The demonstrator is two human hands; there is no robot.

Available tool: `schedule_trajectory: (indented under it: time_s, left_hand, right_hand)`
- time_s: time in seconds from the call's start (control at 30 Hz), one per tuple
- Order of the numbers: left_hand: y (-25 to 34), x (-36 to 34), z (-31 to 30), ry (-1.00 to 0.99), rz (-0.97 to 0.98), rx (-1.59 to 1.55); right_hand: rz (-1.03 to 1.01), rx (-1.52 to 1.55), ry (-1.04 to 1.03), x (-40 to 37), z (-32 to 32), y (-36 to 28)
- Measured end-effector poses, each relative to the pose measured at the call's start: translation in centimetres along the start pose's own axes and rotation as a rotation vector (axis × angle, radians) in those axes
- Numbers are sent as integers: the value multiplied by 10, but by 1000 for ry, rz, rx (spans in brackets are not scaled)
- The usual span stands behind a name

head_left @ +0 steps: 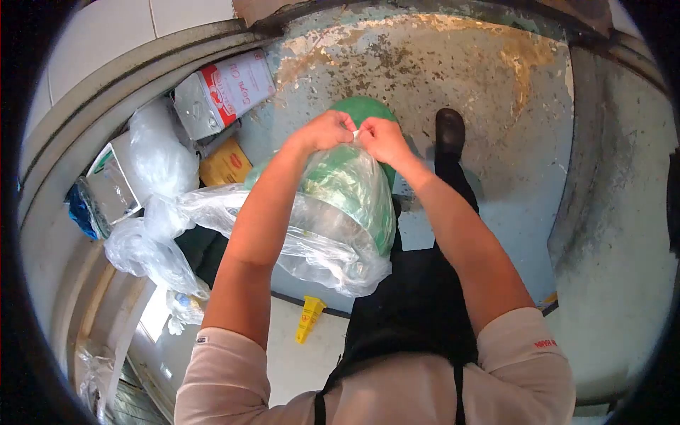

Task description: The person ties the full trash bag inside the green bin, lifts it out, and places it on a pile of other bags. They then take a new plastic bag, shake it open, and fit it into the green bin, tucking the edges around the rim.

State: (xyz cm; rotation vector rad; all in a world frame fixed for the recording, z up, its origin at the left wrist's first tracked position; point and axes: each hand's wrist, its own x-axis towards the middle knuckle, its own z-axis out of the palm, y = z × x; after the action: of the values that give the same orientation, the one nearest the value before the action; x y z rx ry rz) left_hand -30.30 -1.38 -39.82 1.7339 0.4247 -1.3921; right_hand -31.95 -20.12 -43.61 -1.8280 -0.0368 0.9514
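A clear plastic bag [336,234] is draped over a green rounded container [365,108], and its edge is gathered near the top. My left hand [331,130] pinches that gathered edge from the left side. Close beside it, my right hand [383,140] pinches the same edge, with a small white bit of plastic showing between the fingertips. The bag's loose part hangs toward my body and spreads left. What lies inside the container cannot be made out.
Left of the bag are more clear plastic bags [164,159], a white and red box [225,92] and a yellow-brown carton [225,163]. A yellow floor sign [309,319] stands below. The floor [496,92] is worn; my black shoe [450,132] rests on it.
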Motion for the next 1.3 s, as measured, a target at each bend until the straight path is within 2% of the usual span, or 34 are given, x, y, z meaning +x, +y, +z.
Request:
schedule_trajectory:
  time_s: [0.07, 0.13, 0.17, 0.27, 0.3, 0.4, 0.43, 0.53, 0.63, 0.73, 0.8, 0.87, 0.97, 1.0, 1.07, 1.13, 1.17, 1.2, 1.23, 1.27, 1.3]
  left_hand:
    - [5, -1, 0, 7, -22, 29]
    - [3, -4, 2, 0, -35, 20]
    - [2, -2, 2, -13, -31, 5]
    - [6, 0, -1, -75, -41, 9]
    - [8, 0, -1, -98, -50, 21]
    - [-5, 5, -1, -67, -31, 9]
    - [-8, 5, -1, -41, -26, 26]
    - [-3, 5, 2, 13, -25, 78]
    - [14, -3, 2, 56, -71, 153]
    - [18, -7, 6, 155, -99, 236]
    - [4, 4, 4, 206, -130, 233]
    - [4, 0, 2, 322, -47, 148]
    - [13, -21, -19, 524, 14, 73]
    - [13, -33, -31, 593, 20, 55]
    - [-5, -61, -67, 788, 215, 69]
    - [-18, -119, -105, 741, 158, -58]
    - [-39, -147, -118, 791, 231, -80]
    - [-54, -182, -127, 870, 170, -42]
    - [-102, -211, -143, 887, 221, -102]
    - [-120, -250, -140, 955, 159, -157]
    - [-157, -286, -141, 1073, 13, -281]
  right_hand:
    - [142, 12, 353, 0, 36, 39]
    - [612, 940, 354, 3, 19, 63]
    - [507, 869, 266, -1, 11, 72]
    - [38, 582, 100, -15, -11, 32]
    - [31, 463, 47, -12, -16, 24]
    - [-338, -129, -115, 2, -20, 7]
    - [-302, -176, -123, 5, -15, 6]
    - [-69, -99, 19, 2, 1, 9]
    - [416, 143, 163, 1, 24, 32]
    - [569, 802, 163, -25, 38, 21]
    - [546, 781, -2, -33, 25, 12]
    - [508, 760, -124, -41, 2, -13]
    - [526, 829, -233, -49, 3, -6]
    - [484, 745, -163, -55, -4, -3]
    - [398, 574, -33, -76, -27, 9]
    - [500, 693, -111, -109, -60, -7]
    - [548, 761, -254, -135, -65, 0]
    - [597, 826, -399, -160, -63, 4]
    - [514, 459, -706, -182, -56, -11]
    - [324, 99, -992, -205, -49, -27]
    - [-133, 276, -957, -248, -8, -13]
